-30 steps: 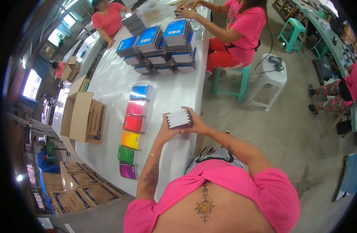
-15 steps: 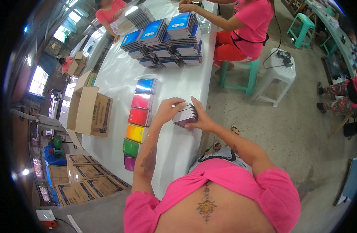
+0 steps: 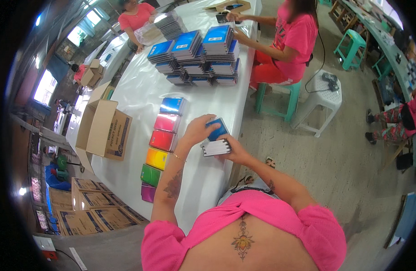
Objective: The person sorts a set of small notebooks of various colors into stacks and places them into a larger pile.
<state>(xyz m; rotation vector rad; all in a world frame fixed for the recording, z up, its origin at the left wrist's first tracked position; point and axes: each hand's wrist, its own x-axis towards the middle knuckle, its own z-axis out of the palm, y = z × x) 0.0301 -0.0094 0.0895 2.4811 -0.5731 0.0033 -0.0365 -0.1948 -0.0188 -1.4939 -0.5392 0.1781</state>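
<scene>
Over the near right part of the white table, my left hand [image 3: 200, 129] grips a small blue spiral notebook [image 3: 218, 129], its cover tilted up. My right hand [image 3: 235, 150] is closed round a small stack of spiral notebooks [image 3: 215, 148], white page edges and dark bindings showing. The blue one meets the far side of this stack. To the left runs a row of notebook piles: blue [image 3: 172, 105], pink [image 3: 166, 122], red [image 3: 162, 140], yellow [image 3: 157, 158], green [image 3: 151, 173] and purple [image 3: 148, 192]. My left forearm partly covers the nearest piles.
Tall stacks of blue notebooks [image 3: 187, 43] stand farther up the table [image 3: 126, 90]. An open cardboard box [image 3: 115, 131] sits at its left edge, with flat cartons [image 3: 99, 205] below. A co-worker [image 3: 291, 43] sits at the far right, near a white stool [image 3: 323, 90].
The notebooks in my hands have turned and separated: a blue cover now shows in my left hand, apart from the stack in my right. The whole view has shifted slightly.
</scene>
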